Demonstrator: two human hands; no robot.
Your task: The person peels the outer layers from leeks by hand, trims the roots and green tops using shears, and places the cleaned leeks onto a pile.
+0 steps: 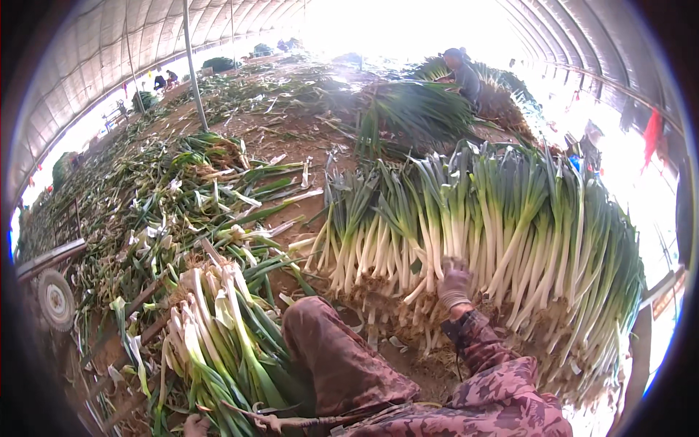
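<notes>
My right hand (455,282), in a grey-purple knit glove, reaches into a long row of leeks (524,226) on the right. Its fingers are closed around a white leek stalk near the root end. At the lower left, a pile of leeks (233,320) with pale stalks and green leaves lies beside my bent knee. Next to those leaves, at the lower edge, only a small part of my left hand (195,425) shows; its fingers are mostly hidden. A thin brownish cord (320,421) runs across my lap from the leaves.
Stripped leaves (160,204) litter the ground on the left. A wheel (56,300) stands at the left edge, near a metal bar. A thin post (194,65) rises behind. Farther off, a person (464,76) sits by another leek heap (415,113) under the tunnel roof.
</notes>
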